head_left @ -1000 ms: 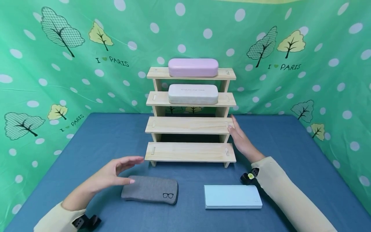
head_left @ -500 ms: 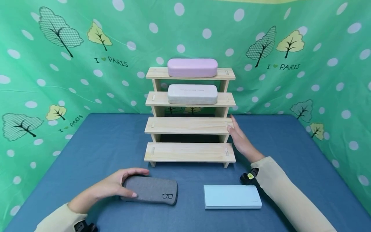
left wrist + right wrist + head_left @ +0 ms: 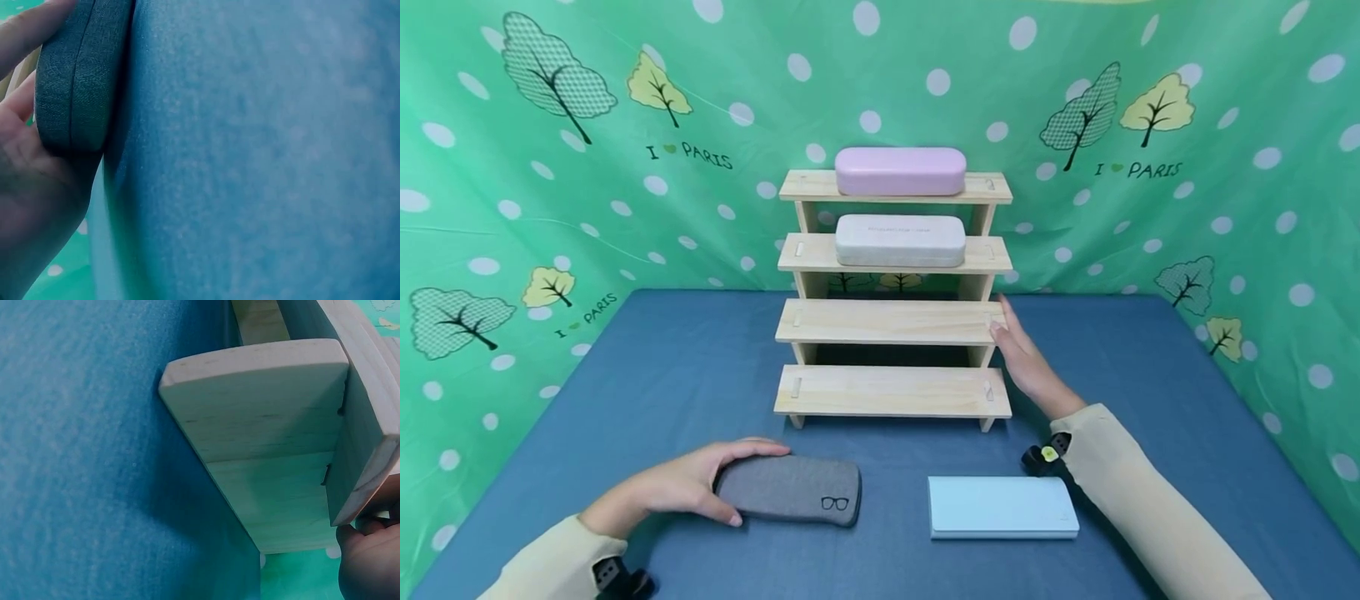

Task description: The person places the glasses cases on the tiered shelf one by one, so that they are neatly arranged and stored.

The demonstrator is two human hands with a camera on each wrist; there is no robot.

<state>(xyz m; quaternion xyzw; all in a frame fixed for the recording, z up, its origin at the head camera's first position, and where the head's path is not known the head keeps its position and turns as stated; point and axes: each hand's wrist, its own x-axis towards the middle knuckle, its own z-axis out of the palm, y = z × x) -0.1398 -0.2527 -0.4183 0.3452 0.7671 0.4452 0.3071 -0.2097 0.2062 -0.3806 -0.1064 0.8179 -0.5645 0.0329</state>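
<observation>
One second on, the left grip [image 3: 691, 483] has lowered, clamped on the gray case [image 3: 793, 490] nearer the left edge of the desk [image 3: 700, 367]; the right grip [image 3: 1024, 358], outstretched, pinches the right end of the rack [image 3: 887, 322].

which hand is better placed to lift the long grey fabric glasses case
Left, probably: the left hand grips the long grey fabric glasses case by its left end, thumb and fingers on opposite edges. The right hand touches the stepped pale wooden stand.
</observation>
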